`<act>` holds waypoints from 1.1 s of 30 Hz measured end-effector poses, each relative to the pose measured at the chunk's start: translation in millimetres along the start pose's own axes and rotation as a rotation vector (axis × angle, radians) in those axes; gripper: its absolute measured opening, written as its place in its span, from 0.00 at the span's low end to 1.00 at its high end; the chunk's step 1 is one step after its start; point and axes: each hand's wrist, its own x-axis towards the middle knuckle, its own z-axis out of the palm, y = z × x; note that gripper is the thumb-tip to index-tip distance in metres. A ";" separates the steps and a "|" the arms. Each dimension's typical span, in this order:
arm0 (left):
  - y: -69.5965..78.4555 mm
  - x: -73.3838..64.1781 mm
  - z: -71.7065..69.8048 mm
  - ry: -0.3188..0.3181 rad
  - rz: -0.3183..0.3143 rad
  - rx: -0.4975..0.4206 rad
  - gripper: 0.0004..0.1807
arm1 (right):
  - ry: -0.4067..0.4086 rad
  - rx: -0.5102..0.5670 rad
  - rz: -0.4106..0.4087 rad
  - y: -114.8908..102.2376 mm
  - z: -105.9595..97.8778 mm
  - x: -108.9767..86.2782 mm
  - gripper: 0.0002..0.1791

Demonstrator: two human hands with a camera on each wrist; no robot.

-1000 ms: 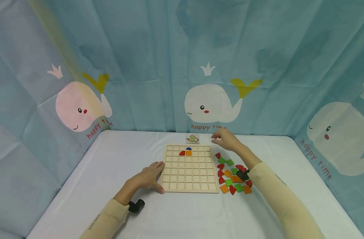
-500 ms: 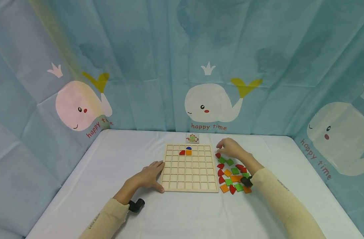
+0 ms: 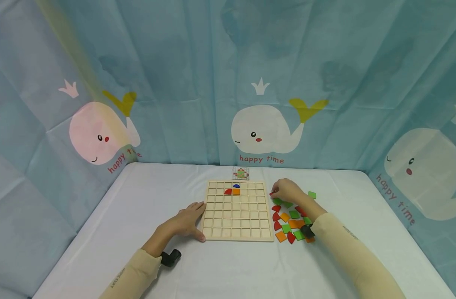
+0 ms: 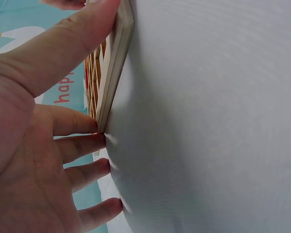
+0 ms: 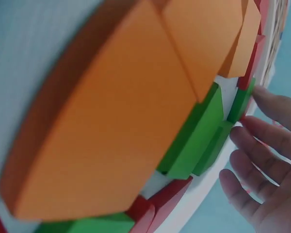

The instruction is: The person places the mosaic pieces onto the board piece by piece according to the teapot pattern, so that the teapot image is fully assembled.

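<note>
My left hand (image 3: 186,220) rests at the left edge of a wooden grid board (image 3: 237,214). Its thumb lies on the near corner, while the straight fingers (image 4: 82,145) touch the side. Beyond the board's right edge, my right hand (image 3: 288,190) pinches a red quarter-circle tile (image 3: 271,194) between thumb and fingertips, low over the table. The hand hides most of that tile. Green square tiles (image 3: 278,201) lie right under the fingers. In the board's upper cells sit a red quarter-circle tile (image 3: 228,192), an orange square tile (image 3: 236,191) and a blue half-circle tile (image 3: 236,186).
Several red, orange and green tiles (image 3: 294,224) lie loose right of the board. One green tile (image 3: 312,194) is apart, behind the right forearm. A small picture card (image 3: 241,173) lies beyond the board on the white tablecloth (image 3: 157,187). A whale-print curtain (image 3: 183,124) hangs behind.
My right hand has come down from beyond the board's far right corner to the tiles and now pinches a red one. The left hand and board have stayed put.
</note>
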 end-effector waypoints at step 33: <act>0.6 -0.4 -0.1 -0.003 -0.005 0.005 0.62 | 0.052 -0.013 -0.127 -24.9 -11.9 3.5 0.13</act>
